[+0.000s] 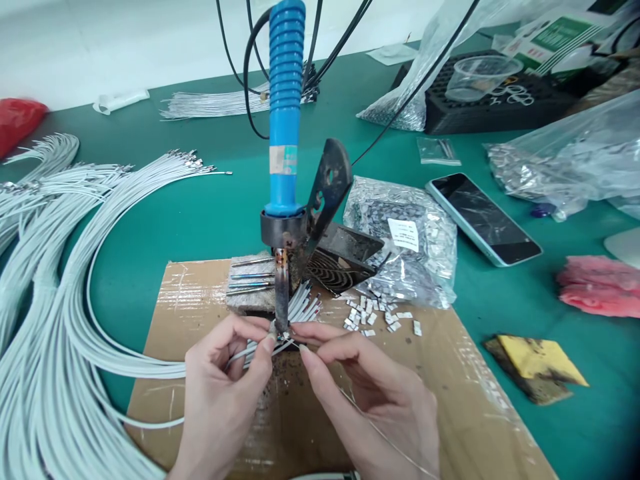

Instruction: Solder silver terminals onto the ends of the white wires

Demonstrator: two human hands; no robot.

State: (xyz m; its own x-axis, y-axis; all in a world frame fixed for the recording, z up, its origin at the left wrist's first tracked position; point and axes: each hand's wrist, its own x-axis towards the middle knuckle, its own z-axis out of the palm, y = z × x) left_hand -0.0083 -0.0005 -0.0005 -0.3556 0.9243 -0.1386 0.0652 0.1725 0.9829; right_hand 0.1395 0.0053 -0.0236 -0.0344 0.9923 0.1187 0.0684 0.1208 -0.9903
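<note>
A blue-handled soldering iron (285, 100) stands upright in a dark metal stand (327, 183), tip pointing down. My left hand (225, 380) is pinched shut just left of the tip, on what looks like the end of a white cable (239, 360); the fingers partly hide it. Thumb and forefinger of my right hand (375, 400) close on a thin solder wire (387, 440), which trails back under the palm. Both hands' fingertips meet close around the iron's tip. White cable ends (303, 303) lie behind the tip. Small metal terminals (370, 313) are scattered to the right.
Cardboard (200, 293) covers the green table (220, 207) under the hands. Bundled white cables (75, 320) fill the left side. Rightward are a bag of parts (400, 233), a phone (485, 217), a yellow sponge (543, 360) and a pink cloth (597, 287). A black foam block (500, 113) stands behind.
</note>
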